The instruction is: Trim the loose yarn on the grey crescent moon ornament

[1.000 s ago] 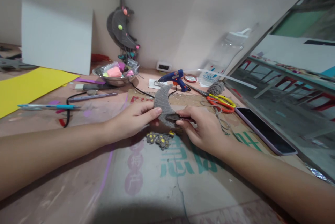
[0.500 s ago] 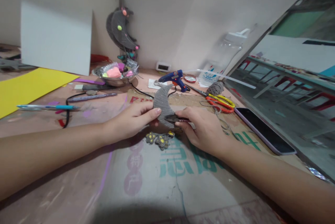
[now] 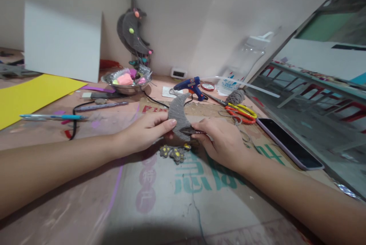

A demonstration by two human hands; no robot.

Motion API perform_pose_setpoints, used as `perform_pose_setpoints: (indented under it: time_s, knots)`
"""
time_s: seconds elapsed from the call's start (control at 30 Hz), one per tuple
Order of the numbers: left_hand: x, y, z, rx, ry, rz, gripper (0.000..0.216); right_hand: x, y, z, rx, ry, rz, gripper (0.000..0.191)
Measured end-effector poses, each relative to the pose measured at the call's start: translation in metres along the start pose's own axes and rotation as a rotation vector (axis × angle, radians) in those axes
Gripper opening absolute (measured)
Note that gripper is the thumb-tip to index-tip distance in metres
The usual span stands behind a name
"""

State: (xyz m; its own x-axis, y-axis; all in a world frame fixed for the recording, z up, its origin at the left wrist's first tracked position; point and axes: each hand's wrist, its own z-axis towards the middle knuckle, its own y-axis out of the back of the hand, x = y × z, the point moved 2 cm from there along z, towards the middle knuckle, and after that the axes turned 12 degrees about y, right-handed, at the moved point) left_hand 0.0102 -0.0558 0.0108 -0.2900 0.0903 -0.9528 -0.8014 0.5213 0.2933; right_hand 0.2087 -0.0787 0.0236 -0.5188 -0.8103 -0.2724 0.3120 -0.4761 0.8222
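Note:
A grey twine-wrapped crescent (image 3: 177, 114) stands on a cardboard sheet (image 3: 183, 195) at the table's middle. My left hand (image 3: 145, 132) pinches its lower left edge between thumb and fingers. My right hand (image 3: 221, 142) grips the crescent's lower tip together with a small dark tool (image 3: 187, 131) whose kind I cannot tell. Small grey and yellow flower pieces (image 3: 175, 152) lie just below both hands.
Behind the crescent lie a blue glue gun (image 3: 191, 86), a twine ball (image 3: 236, 96), orange-yellow scissors (image 3: 241, 112) and a phone (image 3: 290, 142). A metal bowl (image 3: 127, 81) of coloured bits, pens (image 3: 53, 116) and yellow paper (image 3: 28, 94) sit at left. More crescents (image 3: 134, 33) lean on the wall.
My right hand has shifted a little to the left along the crescent's lower tip. My left hand and the crescent stay where they were.

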Motion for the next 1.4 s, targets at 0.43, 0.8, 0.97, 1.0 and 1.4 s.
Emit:
perform_pose_setpoints:
  time_s: [0.43, 0.8, 0.97, 1.0, 1.4]
  knots:
    - [-0.0019, 0.0008, 0.0007, -0.025, -0.022, 0.042, 0.031, -0.0017, -0.0008, -0.0033, -0.026, -0.043, 0.058, 0.013]
    - [-0.0013, 0.0003, 0.0014, -0.009, -0.025, 0.069, 0.032, 0.0050, 0.0017, 0.0034, 0.019, -0.011, -0.009, 0.016]
    - [-0.0010, 0.0001, 0.0004, -0.008, -0.030, 0.102, 0.032, 0.0040, 0.0009, 0.0018, 0.027, -0.006, 0.007, 0.015]
    - [-0.0009, 0.0000, 0.0003, -0.010, -0.030, 0.108, 0.032, 0.0040, 0.0010, 0.0019, 0.029, -0.001, 0.006, 0.016]
    - [-0.0016, -0.0007, 0.0006, 0.003, -0.036, 0.108, 0.032, 0.0022, -0.0009, -0.0005, 0.015, 0.068, -0.034, 0.014]
